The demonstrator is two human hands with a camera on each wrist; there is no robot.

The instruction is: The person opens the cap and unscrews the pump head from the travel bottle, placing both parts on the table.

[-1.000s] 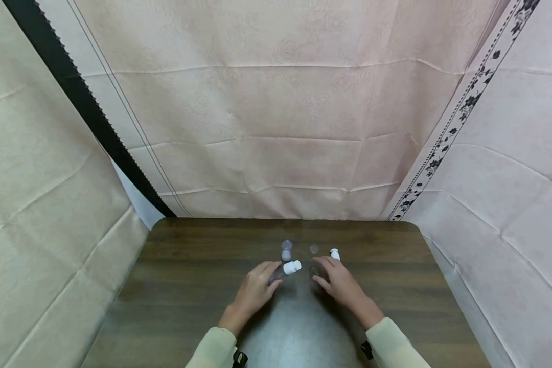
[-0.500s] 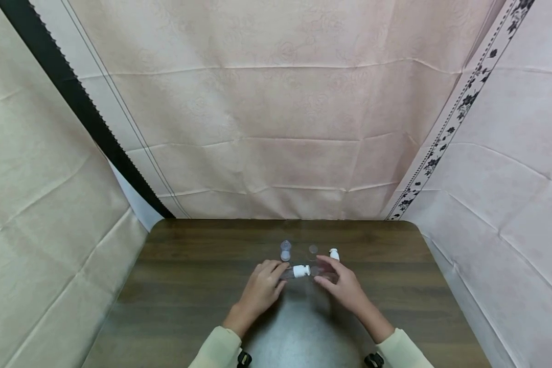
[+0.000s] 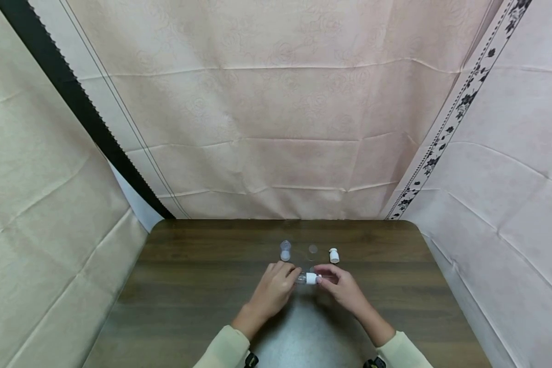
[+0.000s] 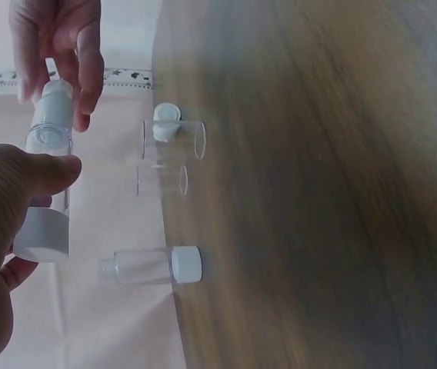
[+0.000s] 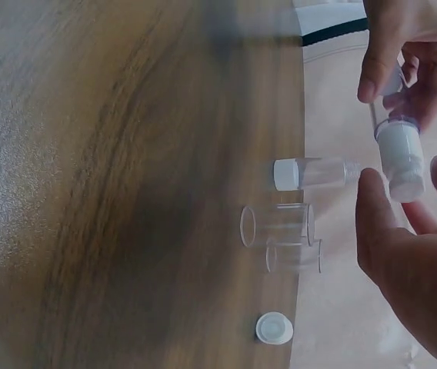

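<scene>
My left hand grips a small clear bottle with a white base, its thumb lying along the clear body. The bottle is tilted on its side in the head view, its white top pointing at my right hand. The fingers of that hand spread around the tip of the white top, with a small gap beside it in the right wrist view. A second clear bottle with a white base stands upright behind. Two clear open cylinders stand beside it.
A small white cap-like piece stands at the right of the row on the brown wooden table. Pale cloth hangs behind the table's far edge and along both sides.
My left hand has moved right with the bottle, which has turned from slanting to nearly level. Its white top is now between the right hand's fingers. The standing pieces have stayed in place.
</scene>
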